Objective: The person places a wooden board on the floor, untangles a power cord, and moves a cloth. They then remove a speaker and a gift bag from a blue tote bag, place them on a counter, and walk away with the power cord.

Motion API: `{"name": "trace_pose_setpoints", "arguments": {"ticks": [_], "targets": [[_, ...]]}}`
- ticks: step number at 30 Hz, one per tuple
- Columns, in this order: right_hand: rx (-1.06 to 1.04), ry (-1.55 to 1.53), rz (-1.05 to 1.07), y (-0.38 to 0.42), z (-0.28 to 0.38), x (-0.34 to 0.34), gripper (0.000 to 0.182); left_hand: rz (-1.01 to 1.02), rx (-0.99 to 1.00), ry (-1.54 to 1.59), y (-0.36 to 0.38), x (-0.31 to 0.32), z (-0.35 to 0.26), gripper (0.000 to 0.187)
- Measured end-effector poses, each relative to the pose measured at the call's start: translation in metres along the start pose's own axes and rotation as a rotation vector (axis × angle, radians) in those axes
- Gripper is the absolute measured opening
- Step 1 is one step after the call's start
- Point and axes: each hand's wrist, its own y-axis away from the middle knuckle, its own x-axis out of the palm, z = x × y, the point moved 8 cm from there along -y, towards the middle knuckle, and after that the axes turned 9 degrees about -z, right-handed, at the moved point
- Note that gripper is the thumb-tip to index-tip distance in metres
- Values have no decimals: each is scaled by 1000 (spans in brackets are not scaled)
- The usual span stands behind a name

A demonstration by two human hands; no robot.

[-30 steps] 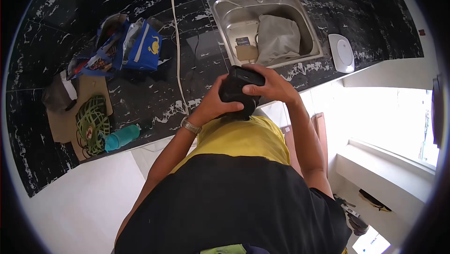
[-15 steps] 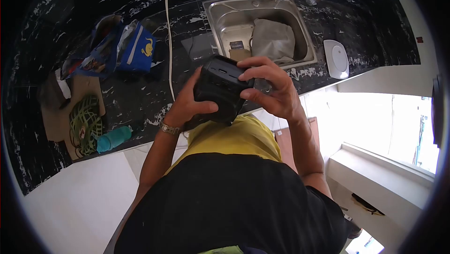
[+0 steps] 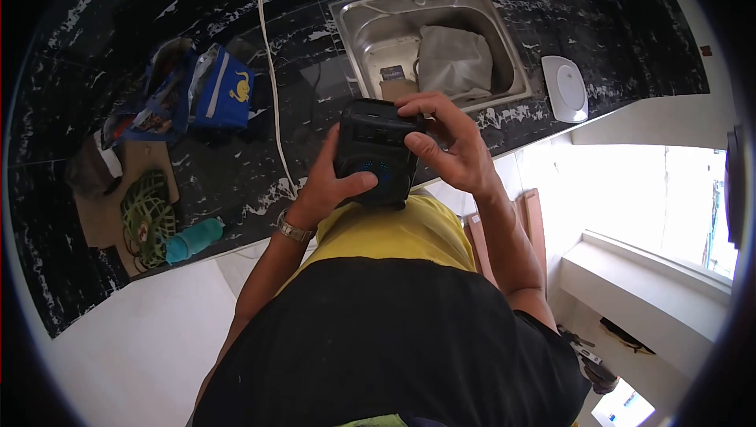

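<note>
A black, boxy portable speaker (image 3: 376, 131) is held in front of my body, just over the counter's front edge. Blue light glows through its round grille. My left hand (image 3: 324, 189) wraps its left side, thumb lying across the front near the grille; a metal-band watch is on that wrist. At the upper right corner, my right hand (image 3: 457, 151) grips the speaker with curled fingers on the top edge and the thumb by its upper face. Part of the right fingertips is hidden behind the speaker's edge.
A steel sink (image 3: 512, 64) holds a grey cloth bag (image 3: 455, 61). A white oval-topped device (image 3: 565, 90) lies right of it. On the left are a blue bag (image 3: 224, 96), a green net-like item (image 3: 147, 214), a teal bottle (image 3: 194, 239) and a white cable (image 3: 272, 88).
The speaker has turned more upright, and blue light now shows in its grille. My right fingers have shifted slightly along its top corner. The head view has moved a little.
</note>
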Motion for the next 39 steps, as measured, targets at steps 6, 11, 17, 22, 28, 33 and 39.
{"name": "trace_pose_setpoints", "arguments": {"ticks": [6, 11, 17, 22, 28, 33, 39], "targets": [[169, 2, 69, 2, -15, -7, 30, 7, -1, -54, 6, 5, 11, 99], [252, 36, 79, 10, -33, -3, 31, 9, -90, -41, 15, 2, 26, 102], [176, 105, 55, 10, -35, -1, 34, 74, -102, -60, 15, -2, 30, 105], [129, 45, 24, 10, -30, -2, 36, 87, -59, -63, 10, 3, 22, 109], [198, 128, 67, 12, -31, -4, 37, 45, -79, -55, 12, 6, 22, 112], [280, 121, 108, 14, -31, -3, 38, 28, -108, -38, 15, 1, 34, 114], [266, 127, 94, 13, -36, -5, 38, 33, -97, -86, 13, 3, 32, 113]]}}
